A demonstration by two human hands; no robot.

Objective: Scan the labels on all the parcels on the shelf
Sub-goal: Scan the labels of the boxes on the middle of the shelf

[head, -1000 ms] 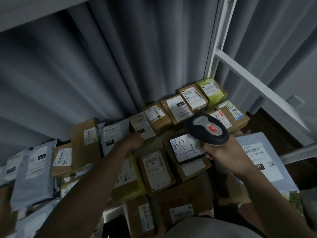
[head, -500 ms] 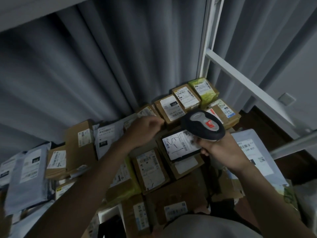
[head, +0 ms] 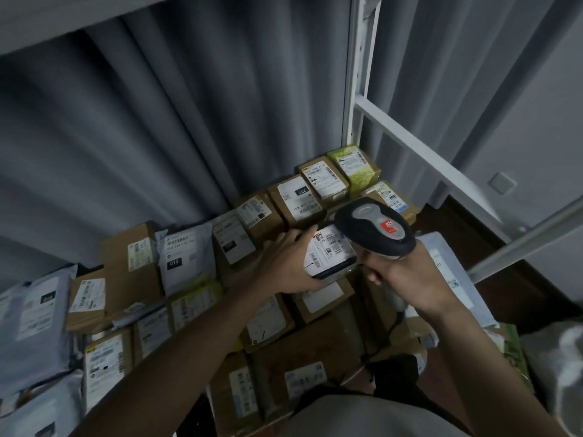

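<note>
Parcels (head: 284, 206) crowd the shelf (head: 356, 121) in rows, brown cardboard boxes mixed with grey plastic mailers, most with white printed labels facing up, against a grey pleated curtain (head: 189, 121). Near the middle of the pile the left hand (head: 284, 266) grips a small dark-edged parcel (head: 331, 253) by its left side, thumb curled under the near edge and fingers laid along the far edge, holding it tilted with its white barcode label showing. Just to the right, the right hand (head: 407, 279) is wrapped around the handle of a grey and black barcode scanner (head: 375, 228) whose head, marked with a red sticker, sits just over the right edge of that parcel. At the far right corner of the shelf a green box (head: 356, 167) stands beside a brown box (head: 325, 181). A grey mailer marked 010 (head: 186, 253) lies further left.
</note>
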